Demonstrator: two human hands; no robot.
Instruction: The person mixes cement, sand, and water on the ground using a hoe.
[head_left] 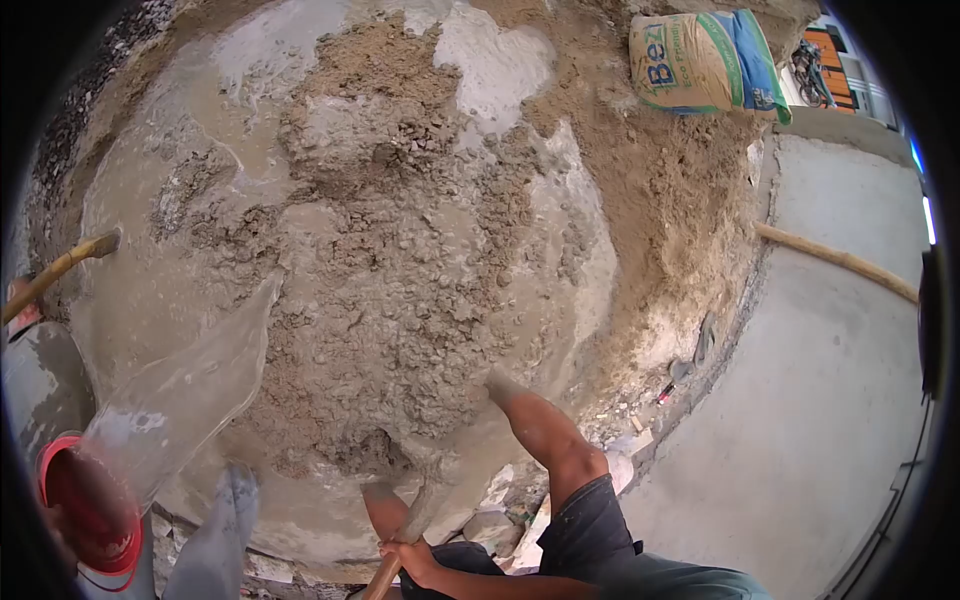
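My right hand (410, 562) is wrapped round the wooden handle (385, 578) of a long tool. The handle's far part is caked with wet mortar, and its head is buried in the mix, so its kind cannot be made out. Around it spreads a large bed of wet mortar (400, 290), lumpy in the middle and watery at the edges. My bare legs stand in it on either side of the tool. My left hand is out of view. At lower left, another person's hand tips a red bucket (125, 540), and a sheet of water (195, 390) pours from it onto the mortar.
A printed sack (690, 62) lies on dry sand at the upper right. A wooden pole (840, 262) crosses the grey concrete slab (790, 400). On the left, another wooden handle (60, 272) reaches in beside a co-worker's boot (225, 530). Rubble lines the slab's edge.
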